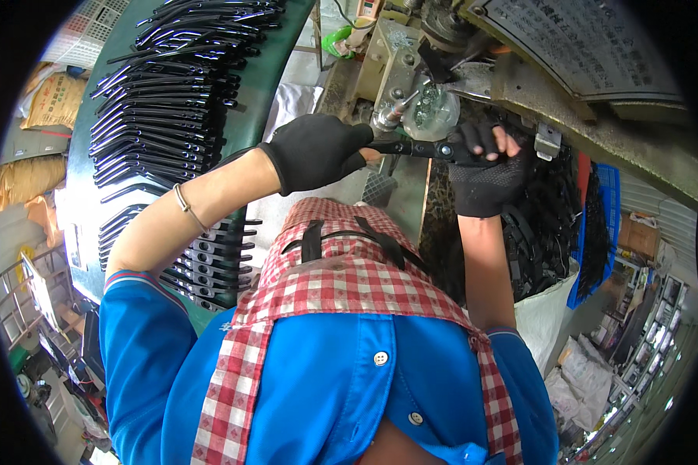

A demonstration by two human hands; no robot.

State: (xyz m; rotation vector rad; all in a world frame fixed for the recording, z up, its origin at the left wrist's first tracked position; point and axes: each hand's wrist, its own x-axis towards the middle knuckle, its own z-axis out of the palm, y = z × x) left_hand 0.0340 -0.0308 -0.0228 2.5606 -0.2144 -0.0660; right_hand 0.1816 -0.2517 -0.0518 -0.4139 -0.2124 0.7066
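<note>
A black flat bar with holes and a shiny round rivet (411,148) spans the space between my two hands, level in front of the machine. My left hand (318,153), in a black fingerless glove, is closed around its left end. Gripping its right end is my right hand (485,167), gloved the same way, with bare fingertips curled over the bar. Just beyond the bar stand a metal tool tip (395,112) of the machine and a clear cup (433,111) with small shiny pieces in it. The bar's ends are partly hidden by my gloves.
Many similar black bars (159,116) lie in rows on a green table (256,116) at left. The machine's metal bed (520,101) crosses the upper right. At right, a white sack (547,310) holds black parts, beside a blue crate (609,225).
</note>
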